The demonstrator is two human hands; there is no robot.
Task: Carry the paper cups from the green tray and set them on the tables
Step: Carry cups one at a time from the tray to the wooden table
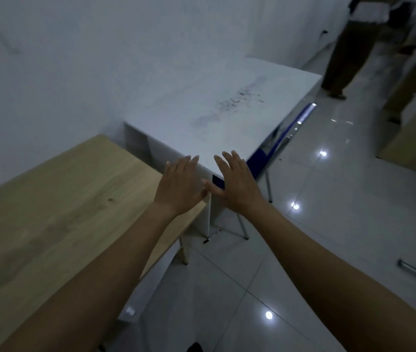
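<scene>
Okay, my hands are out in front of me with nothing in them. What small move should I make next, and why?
Probably turn away to look for the green tray. Your left hand and right hand are both open and hold nothing, and no cup or tray shows on the wooden table or the white table ahead.

No legible text, label or number, perhaps through blur.

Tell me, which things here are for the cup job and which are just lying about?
For the job: left hand, right hand, wooden table, white table.
Just lying about: blue chair, standing person.
</scene>
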